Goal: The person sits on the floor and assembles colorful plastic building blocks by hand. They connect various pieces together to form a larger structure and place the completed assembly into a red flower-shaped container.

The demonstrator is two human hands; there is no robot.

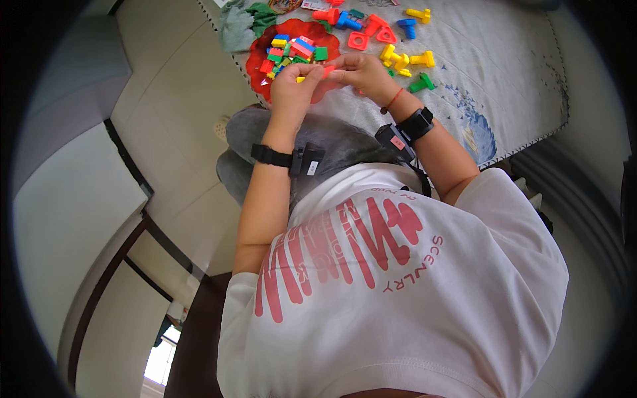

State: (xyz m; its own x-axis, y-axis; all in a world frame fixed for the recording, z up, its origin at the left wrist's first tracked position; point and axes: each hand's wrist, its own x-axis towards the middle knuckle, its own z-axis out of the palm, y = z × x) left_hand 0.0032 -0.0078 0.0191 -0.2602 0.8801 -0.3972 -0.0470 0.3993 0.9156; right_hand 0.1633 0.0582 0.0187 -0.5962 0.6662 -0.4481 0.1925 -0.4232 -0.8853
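Over the near edge of a red scalloped plate [254,64], my left hand [290,87] and my right hand [363,74] meet. Both pinch a small red toy block [328,70] between their fingertips; its exact shape is partly hidden. A bit of yellow [301,79] shows by my left fingers, and I cannot tell whether it is held. Building blocks in red, blue, green and yellow lie heaped in the plate, among them a green block [321,54].
Chunky toy bolts and nuts lie right of the plate: a yellow bolt [422,60], a green bolt [421,83], a blue bolt [407,28] and a red nut [358,41]. A green cloth [239,30] is bunched at the far left of the pale tablecloth [491,73].
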